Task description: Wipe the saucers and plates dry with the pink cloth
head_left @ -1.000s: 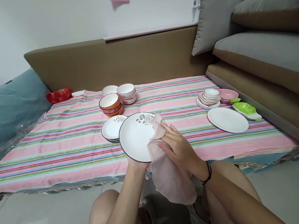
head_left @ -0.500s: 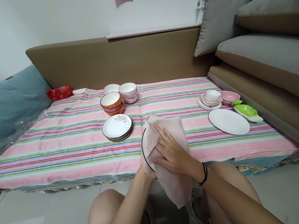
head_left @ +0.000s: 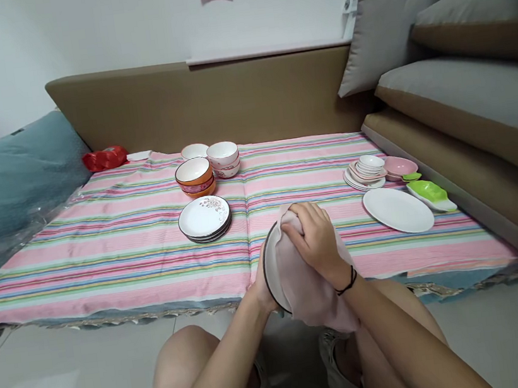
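A white plate with a dark rim stands tilted on edge over my lap, mostly hidden under a pale pink cloth. My left hand grips the plate from below at its lower edge. My right hand is closed on the bunched cloth and presses it against the plate's upper part. A black band circles my right wrist.
A striped cloth covers the low platform ahead. On it lie a stack of flowered plates, stacked bowls, white bowls, a plain white plate, small saucers, a pink dish and a green dish. Cushions rise at right.
The plate turned from facing me to edge-on and moved right and nearer. The cloth now covers most of it, and my right hand went from flat fingers to a closed grip near the top.
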A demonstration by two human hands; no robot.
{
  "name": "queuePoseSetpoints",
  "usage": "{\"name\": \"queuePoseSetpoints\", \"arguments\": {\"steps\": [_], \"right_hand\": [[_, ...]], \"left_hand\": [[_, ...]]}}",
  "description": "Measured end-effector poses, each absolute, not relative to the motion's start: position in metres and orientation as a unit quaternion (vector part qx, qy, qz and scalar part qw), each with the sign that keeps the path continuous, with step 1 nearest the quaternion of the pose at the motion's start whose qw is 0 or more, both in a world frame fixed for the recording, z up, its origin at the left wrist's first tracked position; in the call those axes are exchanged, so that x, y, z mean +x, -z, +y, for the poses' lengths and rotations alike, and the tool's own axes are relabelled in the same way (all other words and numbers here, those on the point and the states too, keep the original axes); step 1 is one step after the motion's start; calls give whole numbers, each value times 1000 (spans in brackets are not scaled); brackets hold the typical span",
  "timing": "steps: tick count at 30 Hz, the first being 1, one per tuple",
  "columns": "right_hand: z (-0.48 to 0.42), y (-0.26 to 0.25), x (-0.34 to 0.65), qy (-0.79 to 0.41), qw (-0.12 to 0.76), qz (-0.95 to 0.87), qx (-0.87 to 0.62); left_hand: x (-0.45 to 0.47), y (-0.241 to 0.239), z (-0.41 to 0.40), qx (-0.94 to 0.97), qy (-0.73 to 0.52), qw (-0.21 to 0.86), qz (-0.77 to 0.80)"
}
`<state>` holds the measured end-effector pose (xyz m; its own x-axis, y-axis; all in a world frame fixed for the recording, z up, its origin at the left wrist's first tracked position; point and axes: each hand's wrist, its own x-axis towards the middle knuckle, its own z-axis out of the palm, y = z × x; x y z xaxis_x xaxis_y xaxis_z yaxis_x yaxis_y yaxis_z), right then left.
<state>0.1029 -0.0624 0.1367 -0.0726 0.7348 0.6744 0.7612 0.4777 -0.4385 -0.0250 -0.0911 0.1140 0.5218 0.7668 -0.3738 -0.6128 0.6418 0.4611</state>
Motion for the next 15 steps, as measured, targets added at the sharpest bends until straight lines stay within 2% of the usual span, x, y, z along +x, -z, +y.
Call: {"name": "queuePoseSetpoints", "arguments": {"steps": [2,7,15], "right_hand": [[-57,-136,107,-3,470,-712,-522],[-51,-130,110,-71,510,-662,-544],[-50,-117,109,-113,489,-603,-620]], "left_hand": [[-26,-120,-88,109,-387,869,289],[-31,-135,-83,91,-463,838,275],[-41,-120,-79,146,-543,764,316]]}}
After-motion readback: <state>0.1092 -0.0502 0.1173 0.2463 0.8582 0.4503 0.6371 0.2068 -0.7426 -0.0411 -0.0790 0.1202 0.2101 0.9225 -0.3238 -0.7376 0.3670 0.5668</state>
